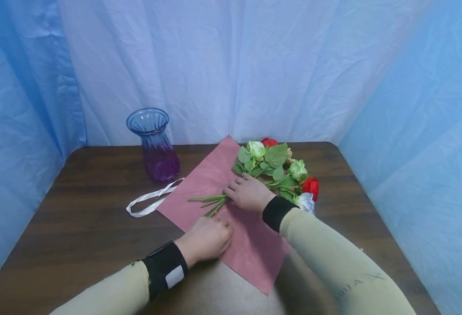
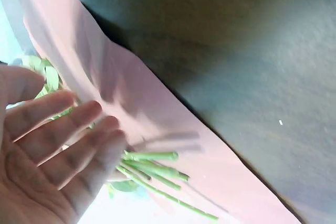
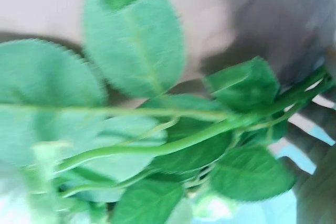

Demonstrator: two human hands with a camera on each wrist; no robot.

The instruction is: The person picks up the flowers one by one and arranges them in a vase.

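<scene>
A bunch of flowers (image 1: pixel 276 156), with red, pale green and white blooms on leafy stems, lies across a pink sheet of wrapping paper (image 1: pixel 203 179). My right hand (image 1: pixel 250 192) holds it around the stems, whose cut ends (image 1: pixel 211 202) stick out to the left. Green leaves (image 3: pixel 136 45) and a thick stem (image 3: pixel 147 149) fill the right wrist view, with fingers at the right edge. Over the paper's near edge, my left hand (image 1: pixel 211 236) is just below the stem ends. In the left wrist view its fingers (image 2: pixel 68 145) are extended, holding nothing, beside the stems (image 2: pixel 157 170).
A ribbed glass vase (image 1: pixel 157 148), blue above and purple below, stands at the back left of the dark wooden table (image 1: pixel 85 236). A white ribbon loop (image 1: pixel 148 209) lies partly under the paper's left corner. Pale blue curtains (image 1: pixel 231 70) hang around the table.
</scene>
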